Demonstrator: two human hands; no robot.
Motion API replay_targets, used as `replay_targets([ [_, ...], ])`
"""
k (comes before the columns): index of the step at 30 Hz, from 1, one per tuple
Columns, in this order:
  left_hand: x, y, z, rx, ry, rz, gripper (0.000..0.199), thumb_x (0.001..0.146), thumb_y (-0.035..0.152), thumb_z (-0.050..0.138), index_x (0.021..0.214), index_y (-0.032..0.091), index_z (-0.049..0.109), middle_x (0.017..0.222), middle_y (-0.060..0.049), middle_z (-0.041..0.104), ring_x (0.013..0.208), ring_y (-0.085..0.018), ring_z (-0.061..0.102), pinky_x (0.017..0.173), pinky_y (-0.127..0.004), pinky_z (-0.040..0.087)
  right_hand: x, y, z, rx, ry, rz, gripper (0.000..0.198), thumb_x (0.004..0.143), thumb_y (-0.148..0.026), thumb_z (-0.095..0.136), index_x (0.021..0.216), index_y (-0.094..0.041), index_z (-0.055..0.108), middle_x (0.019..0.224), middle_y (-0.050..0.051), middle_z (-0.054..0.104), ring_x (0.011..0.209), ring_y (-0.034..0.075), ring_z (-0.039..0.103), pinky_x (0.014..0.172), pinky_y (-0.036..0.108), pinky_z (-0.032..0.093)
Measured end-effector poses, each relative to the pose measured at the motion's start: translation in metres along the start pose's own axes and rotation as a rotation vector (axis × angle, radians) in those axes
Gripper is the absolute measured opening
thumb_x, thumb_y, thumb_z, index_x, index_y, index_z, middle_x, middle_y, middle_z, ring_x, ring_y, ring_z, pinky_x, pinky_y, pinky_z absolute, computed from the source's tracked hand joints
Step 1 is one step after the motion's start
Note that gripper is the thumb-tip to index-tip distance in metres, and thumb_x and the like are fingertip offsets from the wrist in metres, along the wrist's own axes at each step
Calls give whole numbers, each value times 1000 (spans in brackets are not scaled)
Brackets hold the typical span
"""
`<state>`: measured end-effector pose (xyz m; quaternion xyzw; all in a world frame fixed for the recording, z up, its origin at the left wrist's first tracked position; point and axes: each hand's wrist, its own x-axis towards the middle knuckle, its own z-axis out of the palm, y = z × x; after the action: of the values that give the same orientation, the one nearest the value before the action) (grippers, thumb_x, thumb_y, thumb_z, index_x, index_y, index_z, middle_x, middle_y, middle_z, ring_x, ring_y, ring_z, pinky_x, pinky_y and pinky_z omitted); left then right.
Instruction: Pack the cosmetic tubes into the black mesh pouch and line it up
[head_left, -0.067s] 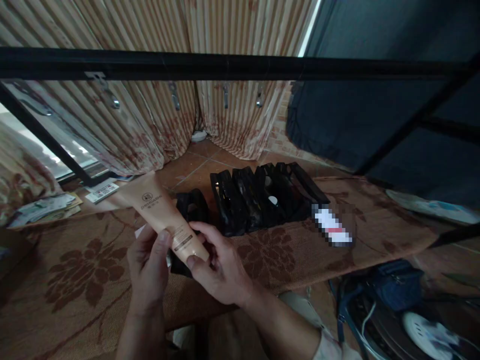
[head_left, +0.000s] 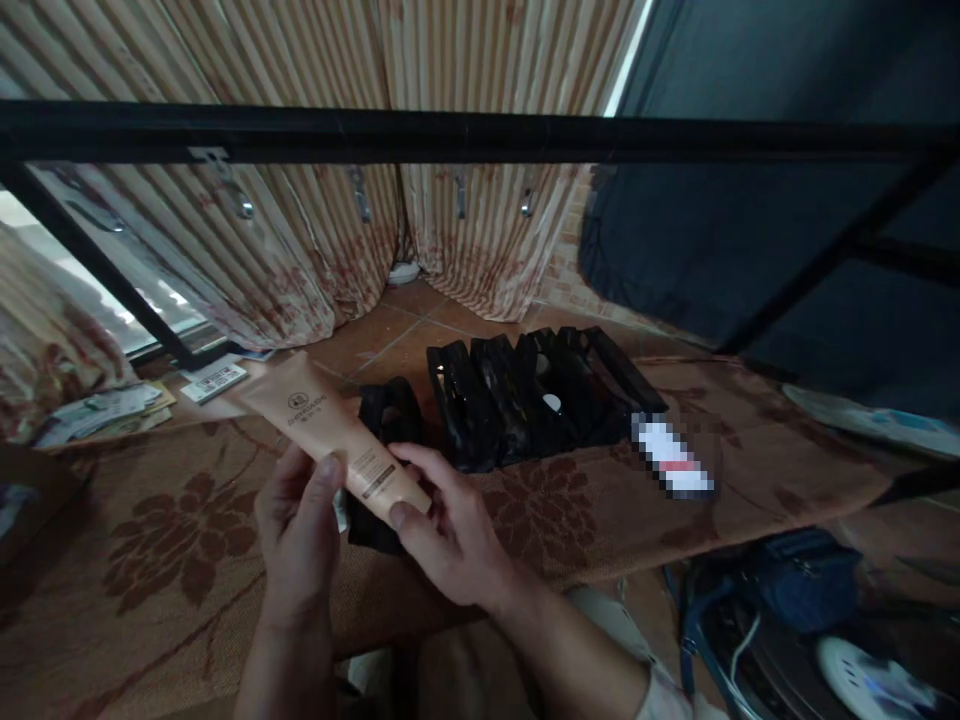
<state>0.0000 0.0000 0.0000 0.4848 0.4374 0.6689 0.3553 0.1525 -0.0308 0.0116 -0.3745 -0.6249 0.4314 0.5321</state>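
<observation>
Holding a beige tube (head_left: 330,435) in both hands above the floral mat (head_left: 165,560): left hand (head_left: 296,545) pinches it mid-body with thumb on top, right hand (head_left: 442,530) grips the lower end, fingers closed around it. Tube tilted, crimped end pointing up-left. Black organizer (head_left: 525,395) sits just behind; papers (head_left: 105,410) far left.

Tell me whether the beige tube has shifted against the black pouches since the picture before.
Cannot tell. The beige tube sits a little further right in the picture, but the black pouches slid the same way, so the camera turned. Both hands, left and right, hold it.
</observation>
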Motion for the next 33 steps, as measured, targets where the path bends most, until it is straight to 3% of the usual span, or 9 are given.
replay_targets([
  [5,2,9,4,-195,54,-48,26,76,28,74,101,20,71,84,-1,67,81,-14,62,77,-23,50,2,4,-7,-2,96,-21,32,91,-27,52,121,-22,61,104,4,68,85,15,63,74,26,51],
  [8,3,13,4,-272,128,-57,21,73,28,77,91,21,71,77,1,65,76,-11,61,77,-21,50,3,10,-9,1,154,46,29,92,-31,52,117,-22,64,83,0,67,63,11,55,56,22,45],
  [10,4,15,2,-320,190,-85,18,70,28,80,83,19,70,80,0,67,78,-11,62,77,-20,50,4,14,-10,33,196,91,29,91,-33,54,116,-23,65,76,-2,64,59,11,52,52,21,42],
  [15,8,11,-1,-434,324,-180,22,64,28,83,71,15,66,80,-2,68,75,-10,62,71,-19,51,9,21,-10,125,330,170,30,89,-36,58,113,-21,66,69,-3,59,60,11,55,55,22,47],
  [19,10,6,-6,-390,373,-244,26,69,34,79,81,13,68,80,-2,67,70,-11,61,66,-21,50,14,24,-10,199,401,199,32,84,-40,64,108,-19,67,71,-3,61,57,10,55,51,21,46],
  [23,9,1,-11,-203,302,-308,36,78,48,68,88,14,67,80,-4,67,70,-14,62,68,-26,51,16,22,-15,175,471,172,31,81,-42,69,100,-18,68,80,0,67,55,9,57,51,22,48],
  [26,6,-3,-11,80,182,-286,41,83,52,60,97,15,67,91,-8,70,83,-18,65,77,-30,50,16,19,-23,71,595,28,29,80,-39,70,102,-19,68,84,0,67,59,11,59,56,24,50],
  [29,3,-8,-9,295,80,-308,43,77,43,68,110,15,64,103,-9,69,91,-20,66,82,-32,50,15,19,-32,-109,689,-116,27,78,-34,73,101,-19,68,89,2,67,72,14,62,65,26,51],
  [33,0,-10,-7,445,-45,-306,46,75,25,66,119,16,59,103,-8,70,89,-20,67,78,-32,52,14,23,-34,-262,625,-191,23,80,-31,72,100,-20,68,96,4,66,85,18,64,75,30,52],
])
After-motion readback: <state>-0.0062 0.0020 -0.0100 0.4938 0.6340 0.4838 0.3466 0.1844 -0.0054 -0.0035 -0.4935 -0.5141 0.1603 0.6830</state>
